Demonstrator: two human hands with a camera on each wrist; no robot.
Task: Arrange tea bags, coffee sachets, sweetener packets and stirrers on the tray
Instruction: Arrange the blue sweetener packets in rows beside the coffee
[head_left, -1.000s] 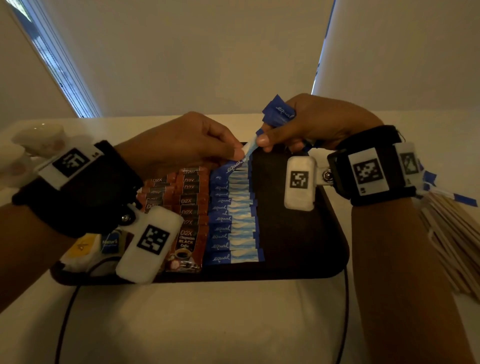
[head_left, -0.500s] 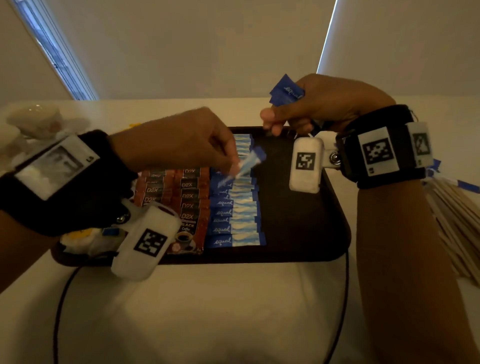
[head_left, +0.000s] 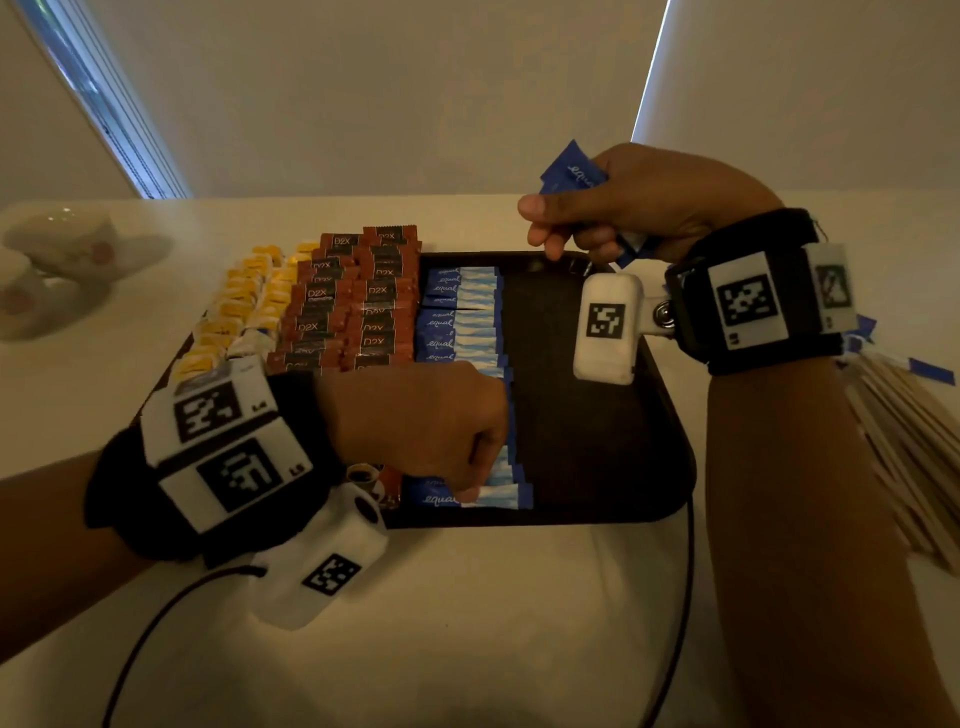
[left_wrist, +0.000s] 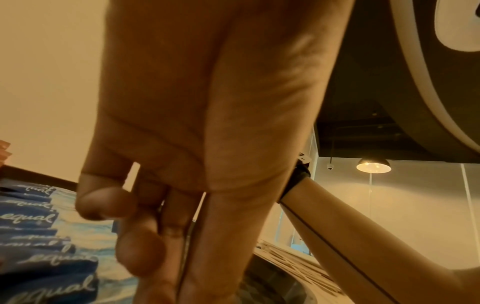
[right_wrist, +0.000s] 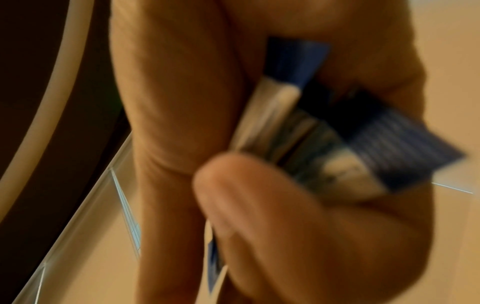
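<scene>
**Blue packets going down in a column, stirrers waiting off to the right**

In the head view the left hand (head_left: 421, 421) is hovering low over the lower end of the column of sweetener packets (head_left: 460, 312) on the tray (head_left: 597, 426), its fingertips touching the nearest packet. Whether that grip is pinching a packet or only pressing one flat is hidden by the knuckles (the left wrist view is showing loosely bent fingers with nothing clearly between them). The right hand (head_left: 623, 202), in the upper right of the frame, is clutching a small bundle of spare packets (head_left: 571, 174), curled tightly round them. Each laid packet is running its long axis left to right. The left hand is nearer the column, so the spares would probably pass leftward and downward.
</scene>
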